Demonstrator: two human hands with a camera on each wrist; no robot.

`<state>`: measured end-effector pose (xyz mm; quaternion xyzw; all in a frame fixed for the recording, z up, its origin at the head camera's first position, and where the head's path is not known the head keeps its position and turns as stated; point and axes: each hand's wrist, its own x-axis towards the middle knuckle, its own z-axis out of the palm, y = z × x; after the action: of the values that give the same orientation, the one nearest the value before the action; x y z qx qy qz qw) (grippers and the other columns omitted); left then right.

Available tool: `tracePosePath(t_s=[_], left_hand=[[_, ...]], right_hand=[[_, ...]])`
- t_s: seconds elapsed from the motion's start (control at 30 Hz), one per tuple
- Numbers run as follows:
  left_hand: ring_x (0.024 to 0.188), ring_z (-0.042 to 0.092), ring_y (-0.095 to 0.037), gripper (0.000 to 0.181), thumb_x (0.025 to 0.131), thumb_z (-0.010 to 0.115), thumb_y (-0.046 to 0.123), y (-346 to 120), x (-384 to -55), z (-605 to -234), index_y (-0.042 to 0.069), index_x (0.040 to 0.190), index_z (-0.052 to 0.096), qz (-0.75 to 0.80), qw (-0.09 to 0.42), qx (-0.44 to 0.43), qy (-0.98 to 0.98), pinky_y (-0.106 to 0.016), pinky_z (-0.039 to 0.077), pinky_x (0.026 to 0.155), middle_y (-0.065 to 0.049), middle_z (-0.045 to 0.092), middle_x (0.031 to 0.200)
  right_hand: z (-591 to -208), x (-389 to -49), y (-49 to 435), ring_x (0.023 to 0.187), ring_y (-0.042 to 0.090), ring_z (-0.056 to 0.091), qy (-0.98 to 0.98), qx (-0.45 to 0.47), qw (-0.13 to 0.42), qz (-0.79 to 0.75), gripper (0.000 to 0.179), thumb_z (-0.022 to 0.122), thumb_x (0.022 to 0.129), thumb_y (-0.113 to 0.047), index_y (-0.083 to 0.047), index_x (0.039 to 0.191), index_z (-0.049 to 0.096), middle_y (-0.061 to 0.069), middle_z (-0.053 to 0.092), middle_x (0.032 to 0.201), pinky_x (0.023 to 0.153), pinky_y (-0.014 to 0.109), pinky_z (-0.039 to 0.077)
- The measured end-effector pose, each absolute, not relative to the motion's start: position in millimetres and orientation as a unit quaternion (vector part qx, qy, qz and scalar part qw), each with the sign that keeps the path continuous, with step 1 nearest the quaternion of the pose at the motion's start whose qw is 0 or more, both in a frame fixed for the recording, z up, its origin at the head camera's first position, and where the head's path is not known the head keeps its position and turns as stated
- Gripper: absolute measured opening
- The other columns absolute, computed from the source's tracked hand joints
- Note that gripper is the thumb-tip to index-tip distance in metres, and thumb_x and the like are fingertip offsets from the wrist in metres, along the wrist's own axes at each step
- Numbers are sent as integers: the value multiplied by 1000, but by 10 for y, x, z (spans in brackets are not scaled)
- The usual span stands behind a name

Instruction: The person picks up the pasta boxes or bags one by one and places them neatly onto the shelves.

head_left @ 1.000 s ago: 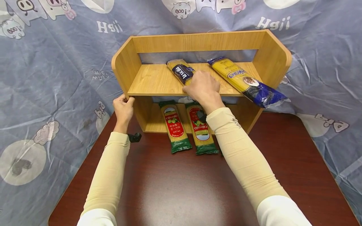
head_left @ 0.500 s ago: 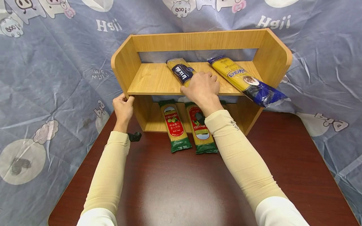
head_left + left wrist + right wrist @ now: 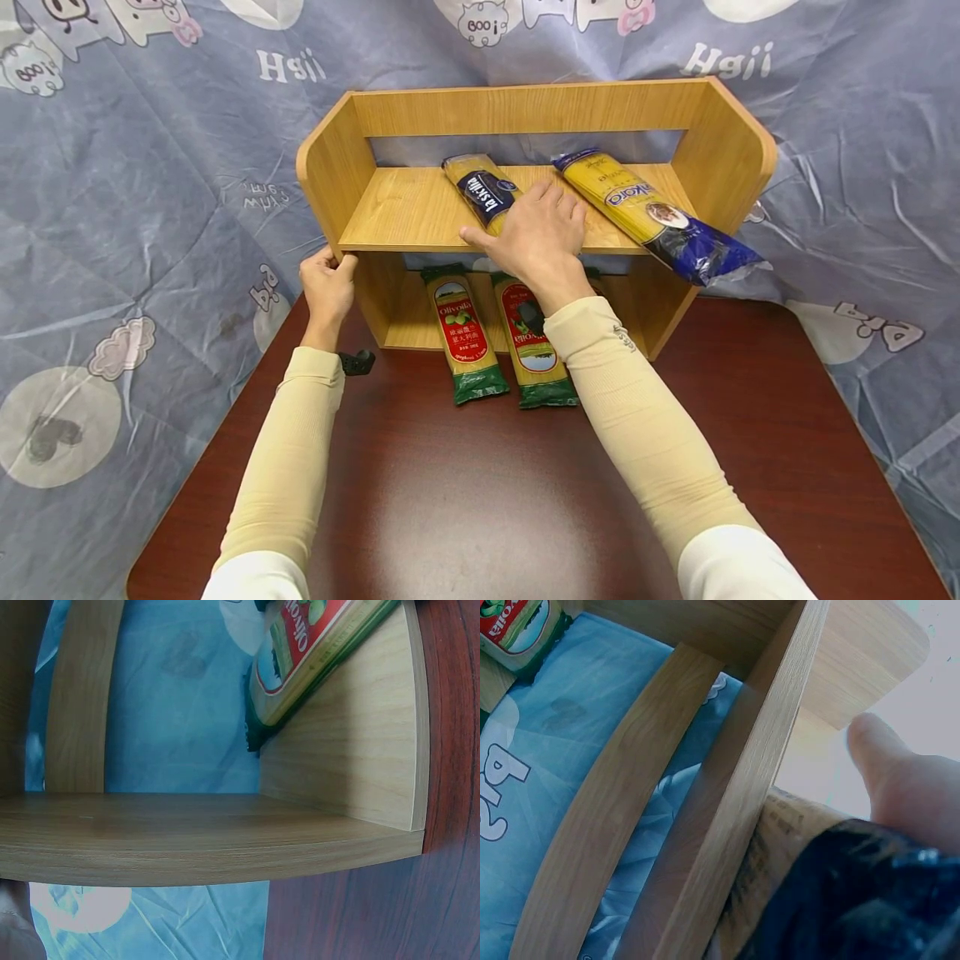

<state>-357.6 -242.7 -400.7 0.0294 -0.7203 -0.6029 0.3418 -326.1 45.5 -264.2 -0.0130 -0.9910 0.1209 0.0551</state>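
Observation:
My left hand (image 3: 327, 287) grips the left side panel of a two-tier wooden shelf (image 3: 397, 208), thumb on its front edge. A little of that hand (image 3: 15, 926) shows at the lower left of the left wrist view. On the upper tier lies a yellow spaghetti packet with a dark blue "la Sicilia" label (image 3: 480, 190). My right hand (image 3: 543, 237) lies over its near end, fingers extended and thumb spread to the left. The right wrist view shows the thumb (image 3: 889, 761) apart from the packet's dark, shiny end (image 3: 862, 892). The hand hides that end in the head view.
A yellow-and-blue pasta packet (image 3: 645, 208) lies slanted at the upper tier's right, its end overhanging the front. Below, two green-ended Olivoila spaghetti packets (image 3: 465, 333) stick out over the dark red table (image 3: 480, 483). Another packet is mostly hidden behind the right arm. A patterned cloth (image 3: 187, 208) hangs behind.
My right hand's fingers have straightened and its thumb has swung out to the left, off the la Sicilia packet. The left hand and the packets have stayed in place.

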Motion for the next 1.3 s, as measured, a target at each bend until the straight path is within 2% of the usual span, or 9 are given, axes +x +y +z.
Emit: tracePosePath(t_s=[0.1,0.23,0.57,0.8,0.87,1.03,1.13,1.3], left_hand=[[65,59,-6,14,88,66,1,-2422,-3573,-3991,1,92,79,-607,338,27,-719,-20,45,55,-3,70,77],[65,59,-6,15,88,65,1,-2433,-3565,-3977,0,93,79,-602,333,27,-725,-20,44,55,-4,71,78],[61,55,-6,14,85,65,0,-2430,-3552,-3941,-2,93,77,-566,323,44,-757,-20,40,53,2,66,70],[60,55,-6,14,86,64,1,-2426,-3498,-3912,-3,93,76,-557,330,31,-762,-19,40,52,0,67,71],[62,57,-5,16,88,63,2,-2434,-3473,-3907,-3,96,76,-552,330,29,-765,-18,41,53,-4,70,76],[78,68,-6,26,91,62,4,-2422,-3410,-3904,-2,112,76,-552,321,15,-770,-16,50,65,-18,75,99],[93,71,-12,31,93,64,6,-2413,-3359,-3927,1,121,73,-556,316,5,-769,-18,54,76,-18,73,109],[112,68,-21,41,94,68,10,-2393,-3256,-3962,5,135,65,-554,313,6,-771,-26,53,91,-15,69,124]], right_hand=[[-2638,-3249,471,148,45,16,-989,-14,62,133,144,50,73,-93,8,157,-12,27,10,164,121,52,5],[-2635,-3224,492,151,45,7,-987,-12,63,146,146,49,71,-95,2,155,-21,24,-2,167,121,53,-2],[-2640,-3139,595,151,45,9,-983,-18,74,165,151,45,65,-100,0,156,-20,23,0,167,119,60,1],[-2607,-3055,660,150,48,8,-982,-11,82,172,149,45,66,-99,-2,156,-23,22,-2,168,118,61,0],[-2588,-3023,672,150,48,8,-981,-9,85,173,149,46,66,-99,-1,156,-22,22,-1,167,118,62,-1],[-2549,-2954,714,150,47,12,-981,-7,93,170,148,46,67,-98,0,157,-18,23,4,167,118,63,0],[-2551,-2921,739,150,48,13,-981,-4,93,171,148,46,67,-98,0,158,-16,23,7,167,118,63,2],[-2573,-2862,790,150,48,13,-978,5,93,188,145,47,69,-96,0,158,-16,23,7,167,119,60,3]])
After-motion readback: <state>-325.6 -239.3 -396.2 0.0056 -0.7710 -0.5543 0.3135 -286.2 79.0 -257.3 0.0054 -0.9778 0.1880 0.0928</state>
